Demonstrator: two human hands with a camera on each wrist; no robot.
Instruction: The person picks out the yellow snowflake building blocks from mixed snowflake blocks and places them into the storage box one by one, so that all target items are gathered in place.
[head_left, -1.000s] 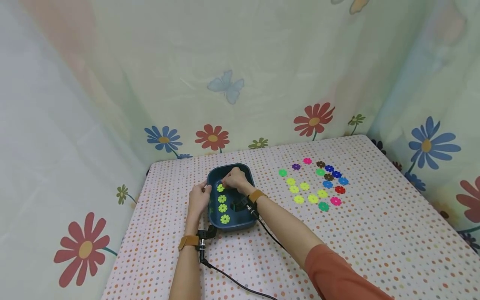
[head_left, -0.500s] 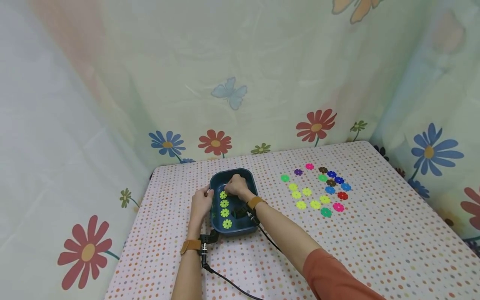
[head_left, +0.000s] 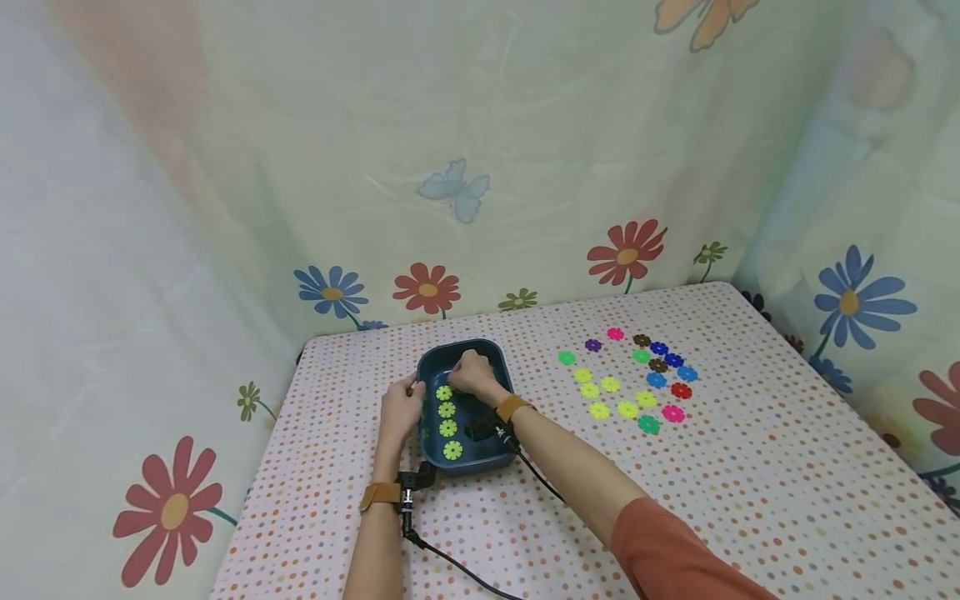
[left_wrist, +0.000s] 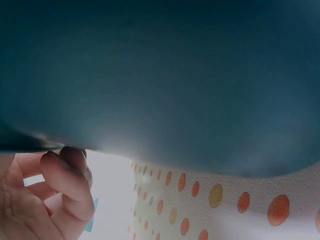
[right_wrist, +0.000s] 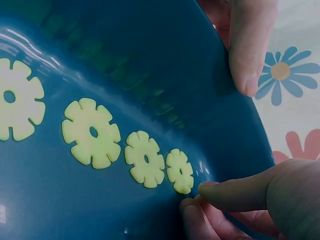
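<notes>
A dark blue basin (head_left: pixel 480 452) stands on the spotted table. My left hand (head_left: pixel 401 408) holds its left rim; the thumb laps over the edge in the right wrist view, and curled fingers show below it in the left wrist view. Inside, several yellow-green flower-shaped discs (right_wrist: pixel 91 133) lie flat in a row along the left side. My right hand (head_left: pixel 474 375) reaches inside, thumb and index fingertips close together beside the farthest disc (right_wrist: pixel 180 171). Whether they pinch its edge is unclear. The basin's wall (left_wrist: pixel 160 75) fills most of the left wrist view.
To the basin's right, several loose flower discs (head_left: pixel 627 409) in yellow, pink, green, blue, brown, purple and red lie scattered on the tabletop (head_left: pixel 750 467). A floral curtain (head_left: pixel 337 167) hangs behind the table. Black cables (head_left: pixel 465 571) run from the wrist cameras.
The right fingertips have shifted slightly off the farthest disc, which now shows more fully. The left hand stays on the rim. The head view has tilted a little.
</notes>
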